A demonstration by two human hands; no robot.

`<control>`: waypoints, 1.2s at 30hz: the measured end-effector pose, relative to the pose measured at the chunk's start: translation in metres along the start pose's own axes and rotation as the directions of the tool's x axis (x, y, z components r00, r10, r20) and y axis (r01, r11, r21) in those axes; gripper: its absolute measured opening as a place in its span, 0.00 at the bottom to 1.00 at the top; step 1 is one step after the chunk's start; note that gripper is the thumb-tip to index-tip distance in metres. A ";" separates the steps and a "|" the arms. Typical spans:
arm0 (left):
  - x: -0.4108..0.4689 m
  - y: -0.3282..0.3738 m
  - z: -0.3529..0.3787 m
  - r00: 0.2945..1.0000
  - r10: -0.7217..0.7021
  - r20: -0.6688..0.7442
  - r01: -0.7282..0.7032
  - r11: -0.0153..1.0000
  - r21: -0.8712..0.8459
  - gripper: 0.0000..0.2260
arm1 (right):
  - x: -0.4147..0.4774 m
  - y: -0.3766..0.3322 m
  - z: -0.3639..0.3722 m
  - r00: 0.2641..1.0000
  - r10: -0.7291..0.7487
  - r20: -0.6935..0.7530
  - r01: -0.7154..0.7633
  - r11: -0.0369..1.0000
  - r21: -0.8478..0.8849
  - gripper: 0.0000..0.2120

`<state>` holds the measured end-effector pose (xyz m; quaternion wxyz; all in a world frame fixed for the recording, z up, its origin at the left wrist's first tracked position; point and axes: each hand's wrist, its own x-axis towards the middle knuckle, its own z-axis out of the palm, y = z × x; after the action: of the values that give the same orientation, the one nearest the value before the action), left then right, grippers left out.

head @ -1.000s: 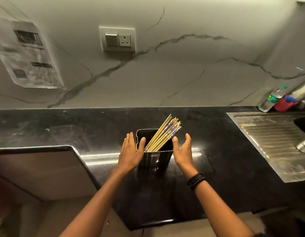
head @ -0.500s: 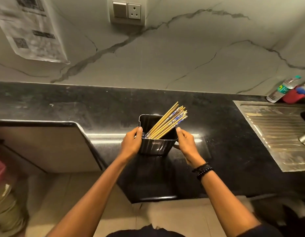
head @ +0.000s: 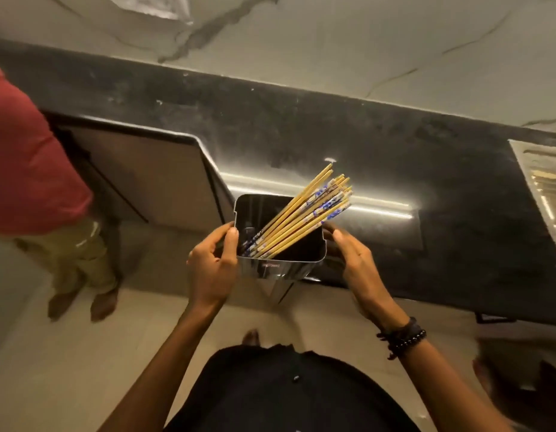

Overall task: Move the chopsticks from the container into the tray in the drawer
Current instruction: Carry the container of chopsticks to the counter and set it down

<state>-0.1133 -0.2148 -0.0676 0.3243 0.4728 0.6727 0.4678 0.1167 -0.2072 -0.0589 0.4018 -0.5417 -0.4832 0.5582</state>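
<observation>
A shiny steel container (head: 278, 269) with rounded corners is held up in the air in front of the black counter's front edge. Several bamboo chopsticks (head: 304, 218) with blue-and-white patterned ends lean out of it toward the upper right. My left hand (head: 213, 269) grips the container's left wall, thumb over the rim. My right hand (head: 353, 266) holds its right wall, fingers curled at the rim. No drawer or tray is in view.
The black stone counter (head: 395, 169) runs across the view, with a steel sink drainboard (head: 547, 194) at the far right. A second person in a red shirt (head: 30, 169) stands at the left on the tiled floor (head: 83, 353). A cabinet front (head: 152, 179) sits under the counter's left part.
Both hands closed on the container's sides and lifted it off the counter toward me. My view tilted down, and a person in red came into view at the left.
</observation>
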 end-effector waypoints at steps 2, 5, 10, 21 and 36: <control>-0.020 -0.008 -0.011 0.998 -0.031 -0.055 0.030 0.999 -0.011 0.12 | -0.009 0.006 0.007 0.997 0.006 0.072 -0.006 1.000 0.006 0.16; -0.054 -0.021 -0.020 0.984 -0.098 -0.146 0.096 0.995 -0.024 0.15 | -0.020 0.015 0.011 0.979 0.016 0.203 -0.015 1.000 -0.007 0.15; -0.117 -0.033 -0.013 0.917 -0.245 -0.315 0.218 0.969 -0.120 0.14 | -0.033 0.033 0.009 0.911 0.004 0.411 0.026 0.997 -0.067 0.14; -0.291 -0.059 -0.002 0.636 -0.491 -0.596 0.382 0.871 -0.310 0.15 | -0.092 0.075 0.016 0.574 0.146 0.806 0.030 0.979 -0.199 0.17; -0.518 -0.077 -0.049 0.011 -0.665 -0.747 0.241 0.727 -0.643 0.12 | -0.260 0.127 0.150 -0.001 0.392 0.920 0.209 0.900 -0.383 0.13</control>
<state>-0.0045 -0.7260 -0.1257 0.0393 -0.2405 0.7414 0.6252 0.0010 -0.5020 -0.1345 -0.2232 -0.0903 -0.6908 0.6818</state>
